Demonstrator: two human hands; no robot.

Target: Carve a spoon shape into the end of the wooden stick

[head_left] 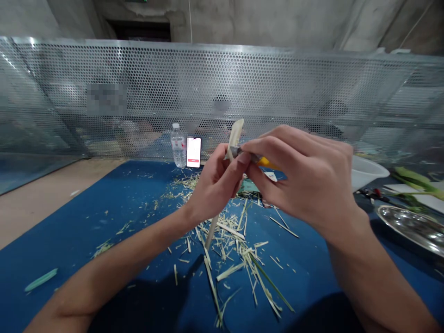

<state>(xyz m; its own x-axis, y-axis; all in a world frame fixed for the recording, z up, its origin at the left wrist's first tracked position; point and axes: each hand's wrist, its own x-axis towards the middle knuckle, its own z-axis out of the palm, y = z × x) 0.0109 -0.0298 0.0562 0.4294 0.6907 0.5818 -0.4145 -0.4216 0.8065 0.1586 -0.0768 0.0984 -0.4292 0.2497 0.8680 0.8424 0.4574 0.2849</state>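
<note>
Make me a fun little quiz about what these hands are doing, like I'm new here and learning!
1. What is the right hand holding?
A) a yellow-handled knife
B) a spoon
C) a paintbrush

2. True or false: seen from here, the plastic water bottle stands to the left of the phone.

3. Fill in the gap: the left hand holds a pale plant stalk above shavings lying on a ____ mat.

Key: 1 A; 2 true; 3 blue.
</note>
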